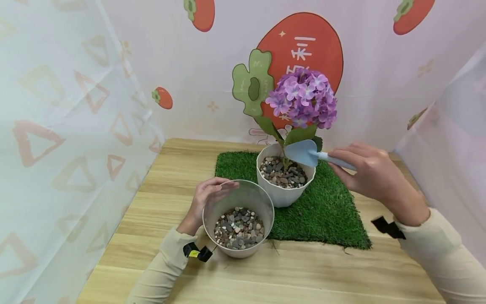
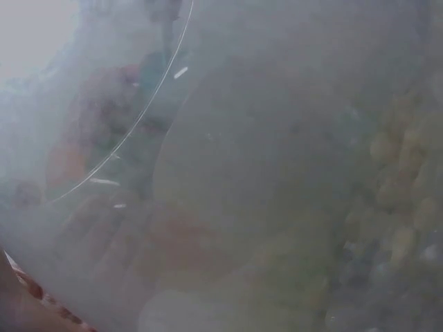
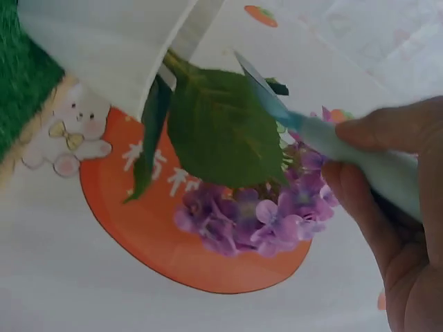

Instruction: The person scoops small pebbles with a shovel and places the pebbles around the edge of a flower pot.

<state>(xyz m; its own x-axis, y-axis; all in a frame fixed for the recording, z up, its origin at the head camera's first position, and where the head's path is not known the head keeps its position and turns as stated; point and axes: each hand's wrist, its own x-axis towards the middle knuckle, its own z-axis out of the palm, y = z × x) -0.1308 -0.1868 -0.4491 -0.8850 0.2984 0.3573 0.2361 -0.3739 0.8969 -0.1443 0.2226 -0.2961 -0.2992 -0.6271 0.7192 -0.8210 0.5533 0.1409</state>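
My right hand grips the handle of a small light-blue trowel. Its blade is over the rim of a white flowerpot, beside the plant's stem; no pebbles show on it. Pebbles fill part of the pot round a purple hydrangea. In the right wrist view, thumb and fingers close on the trowel handle near a green leaf. My left hand holds a translucent plastic bucket by its left side, fingers curved round the wall. Mixed pebbles lie inside it.
A square of artificial grass lies under the flowerpot on the wooden table. Printed cloth hangs behind and on both sides. The cloudy bucket wall fills the left wrist view, with blurred pebbles at its right.
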